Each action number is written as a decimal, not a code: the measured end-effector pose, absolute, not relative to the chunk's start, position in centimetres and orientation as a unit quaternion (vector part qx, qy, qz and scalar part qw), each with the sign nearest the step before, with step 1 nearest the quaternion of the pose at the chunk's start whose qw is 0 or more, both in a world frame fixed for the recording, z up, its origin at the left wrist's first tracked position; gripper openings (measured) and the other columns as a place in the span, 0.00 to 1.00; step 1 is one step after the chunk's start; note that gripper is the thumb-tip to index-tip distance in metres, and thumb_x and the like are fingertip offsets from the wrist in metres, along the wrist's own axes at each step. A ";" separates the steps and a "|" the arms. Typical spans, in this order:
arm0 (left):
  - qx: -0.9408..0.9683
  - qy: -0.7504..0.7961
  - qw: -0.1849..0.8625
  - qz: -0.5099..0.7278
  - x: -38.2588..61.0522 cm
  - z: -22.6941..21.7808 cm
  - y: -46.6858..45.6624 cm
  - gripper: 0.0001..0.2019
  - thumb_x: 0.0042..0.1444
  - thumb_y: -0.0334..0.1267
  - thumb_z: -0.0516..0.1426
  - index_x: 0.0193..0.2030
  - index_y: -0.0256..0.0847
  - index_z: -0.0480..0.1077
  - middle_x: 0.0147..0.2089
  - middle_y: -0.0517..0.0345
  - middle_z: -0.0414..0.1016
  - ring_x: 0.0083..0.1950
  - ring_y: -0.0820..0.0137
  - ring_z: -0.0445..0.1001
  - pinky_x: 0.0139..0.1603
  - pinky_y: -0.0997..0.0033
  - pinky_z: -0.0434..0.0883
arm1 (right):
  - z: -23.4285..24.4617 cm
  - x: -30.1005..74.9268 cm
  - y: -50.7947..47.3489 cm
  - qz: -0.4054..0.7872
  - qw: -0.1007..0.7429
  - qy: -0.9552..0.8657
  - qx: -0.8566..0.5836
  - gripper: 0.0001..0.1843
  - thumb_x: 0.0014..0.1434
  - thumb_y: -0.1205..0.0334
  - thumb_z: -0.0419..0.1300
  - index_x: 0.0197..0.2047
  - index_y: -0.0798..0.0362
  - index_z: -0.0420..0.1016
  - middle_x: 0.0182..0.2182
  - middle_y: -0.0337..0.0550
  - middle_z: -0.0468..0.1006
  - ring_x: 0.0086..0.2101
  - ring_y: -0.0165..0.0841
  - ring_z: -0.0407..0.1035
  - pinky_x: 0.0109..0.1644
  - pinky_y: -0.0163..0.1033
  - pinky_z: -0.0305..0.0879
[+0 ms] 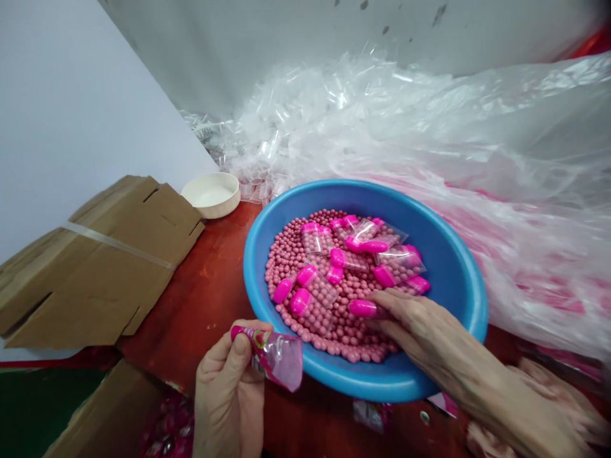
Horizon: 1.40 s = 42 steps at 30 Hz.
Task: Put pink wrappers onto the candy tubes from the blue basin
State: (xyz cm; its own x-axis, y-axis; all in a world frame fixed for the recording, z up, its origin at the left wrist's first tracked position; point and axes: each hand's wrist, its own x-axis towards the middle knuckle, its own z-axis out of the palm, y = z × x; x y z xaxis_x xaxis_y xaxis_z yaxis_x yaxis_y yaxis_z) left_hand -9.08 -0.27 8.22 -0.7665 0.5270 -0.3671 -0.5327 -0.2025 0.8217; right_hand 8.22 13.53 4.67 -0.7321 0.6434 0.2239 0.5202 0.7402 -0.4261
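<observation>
Item one, as I log it from my station: left hand closed in a pinch, thumb pressed to forefinger on the top edge of a small clear packet, so its printed body hangs free just outside the near rim of the blue basin. Item two: right hand spread nearly flat inside the basin, gripping nothing, fingertips resting on one pink-capped tube at the near side of the pink beads; I judge it steadies the tube rather than lifts it. Item three: other capped tubes lying loose on the beads, which bed them. Item four: basin on the red desk, near its front edge, within reach of both hands. Also listed: white bowl, flattened cardboard, clear plastic bags heaped behind.
</observation>
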 end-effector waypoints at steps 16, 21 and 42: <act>0.038 0.529 0.389 0.753 -8.6 8.1 0.1 0.08 0.41 0.39 0.68 0.26 0.37 0.79 0.26 0.57 0.80 0.26 0.75 0.74 0.29 0.81 0.72 | 7.8 7.4 7.5 0.051 0.306 -0.933 -0.182 0.24 0.63 0.62 0.52 0.61 0.58 0.61 0.41 0.52 0.74 0.44 0.40 0.67 0.51 0.42 0.67; 0.088 0.522 0.431 0.731 -8.9 8.0 -0.2 0.08 0.44 0.40 0.66 0.25 0.37 0.78 0.22 0.60 0.75 0.24 0.76 0.70 0.27 0.81 0.68 | 8.3 7.6 8.2 0.040 0.308 -0.939 -0.148 0.18 0.61 0.65 0.55 0.54 0.55 0.70 0.39 0.48 0.80 0.41 0.38 0.70 0.47 0.40 0.69; 0.234 0.513 0.517 0.644 -10.4 7.3 -0.7 0.18 0.38 0.47 0.68 0.34 0.37 0.79 0.28 0.54 0.76 0.27 0.69 0.71 0.30 0.73 0.68 | 7.0 7.9 7.6 0.199 0.290 -0.914 -0.201 0.14 0.64 0.61 0.52 0.53 0.52 0.65 0.40 0.47 0.75 0.39 0.31 0.73 0.40 0.29 0.73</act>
